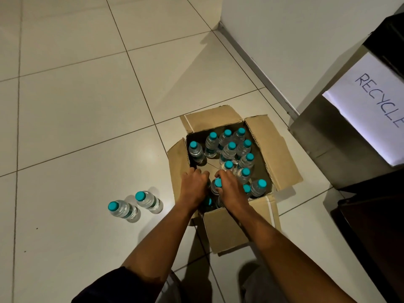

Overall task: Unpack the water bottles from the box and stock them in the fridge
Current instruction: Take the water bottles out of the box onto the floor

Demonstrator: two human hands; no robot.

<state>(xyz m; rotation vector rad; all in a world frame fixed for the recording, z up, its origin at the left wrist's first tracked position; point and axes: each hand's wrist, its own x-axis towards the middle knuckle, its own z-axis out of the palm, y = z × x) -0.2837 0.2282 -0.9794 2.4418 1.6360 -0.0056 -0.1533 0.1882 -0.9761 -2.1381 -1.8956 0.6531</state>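
An open cardboard box (282,156) stands on the tiled floor and holds several upright clear water bottles (228,149) with teal caps. Both my hands reach into its near side. My right hand (231,186) curls round the neck of one teal-capped bottle (217,183) in the box. My left hand (195,182) is curled just left of it, over a bottle that it mostly hides. Two more bottles stand on the floor left of the box: one bottle (123,209) nearer me and a second bottle (148,201) beside it.
A metal bin (334,136) with a white paper sign reading RECYCLE stands right of the box against a white wall (295,40). A dark cabinet (371,226) sits at the lower right. Light floor tiles (76,106) spread to the left and ahead.
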